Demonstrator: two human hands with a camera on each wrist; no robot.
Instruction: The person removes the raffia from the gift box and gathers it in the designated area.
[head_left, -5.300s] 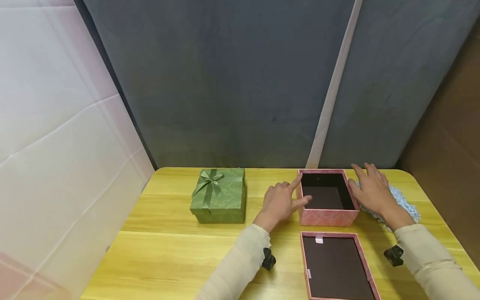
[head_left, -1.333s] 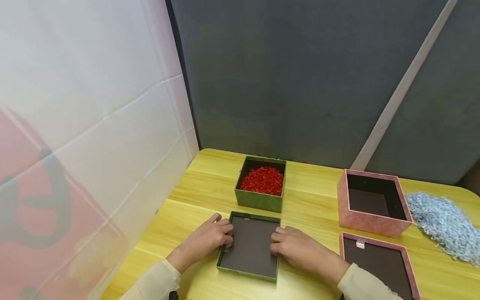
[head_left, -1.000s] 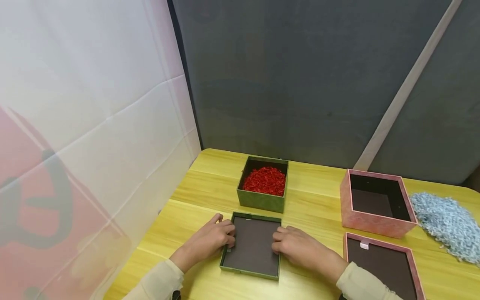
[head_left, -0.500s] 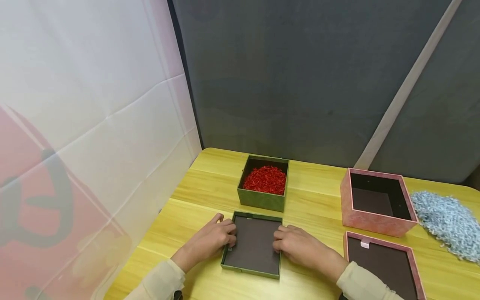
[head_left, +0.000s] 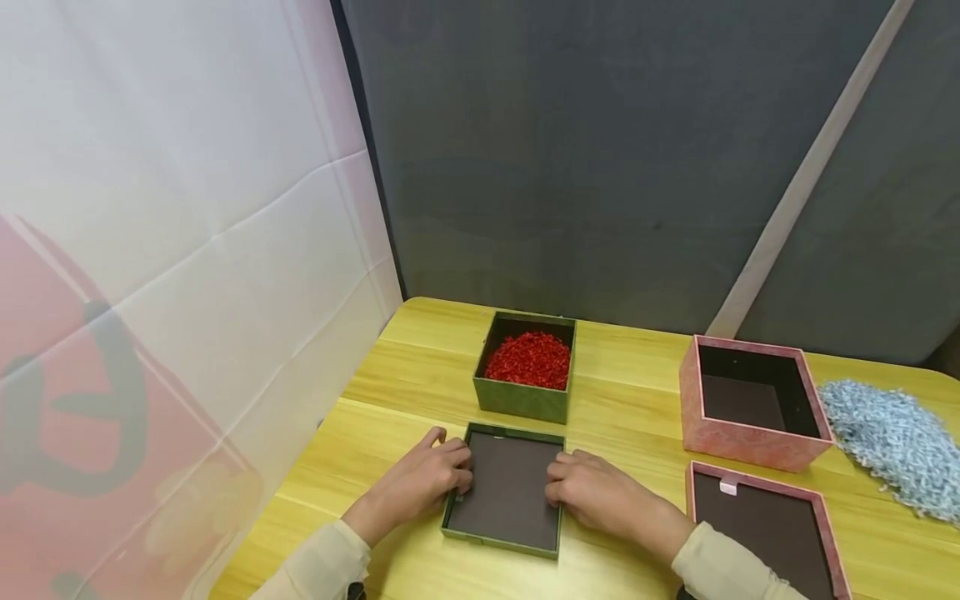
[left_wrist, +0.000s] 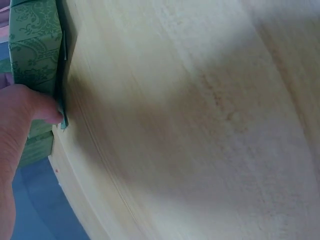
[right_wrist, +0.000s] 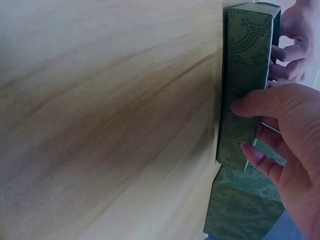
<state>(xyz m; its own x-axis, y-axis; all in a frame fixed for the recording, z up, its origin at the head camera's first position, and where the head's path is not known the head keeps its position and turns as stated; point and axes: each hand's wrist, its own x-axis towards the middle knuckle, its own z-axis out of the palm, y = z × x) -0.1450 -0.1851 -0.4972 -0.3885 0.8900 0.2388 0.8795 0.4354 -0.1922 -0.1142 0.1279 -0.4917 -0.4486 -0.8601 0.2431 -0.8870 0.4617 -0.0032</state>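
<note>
The green box lid (head_left: pixel 517 492) lies upside down on the table, its dark inside facing up. My left hand (head_left: pixel 423 479) grips its left rim, fingers curled over the edge and thumb against the outer side wall in the left wrist view. On the opposite rim, my right hand (head_left: pixel 603 493) pinches the wall; the right wrist view shows the thumb on the patterned outside (right_wrist: pixel 245 60). Behind the lid stands the green box (head_left: pixel 525 402), uncovered, with a heap of red shredded paper (head_left: pixel 528 360) in it. The lid's bow is hidden underneath.
To the right stands a pink box (head_left: pixel 750 446), uncovered, with its pink lid (head_left: pixel 761 525) upside down in front. Light blue shredded paper (head_left: pixel 896 446) lies in a pile beside it. A grey partition (head_left: pixel 540 167) rises behind the table, a white sheet (head_left: pixel 225 167) at left.
Some seconds ago both hands were at the pink box and the green box was covered. Its lid now lies overturned in front, held by both hands. In the last second hardly anything has moved.
</note>
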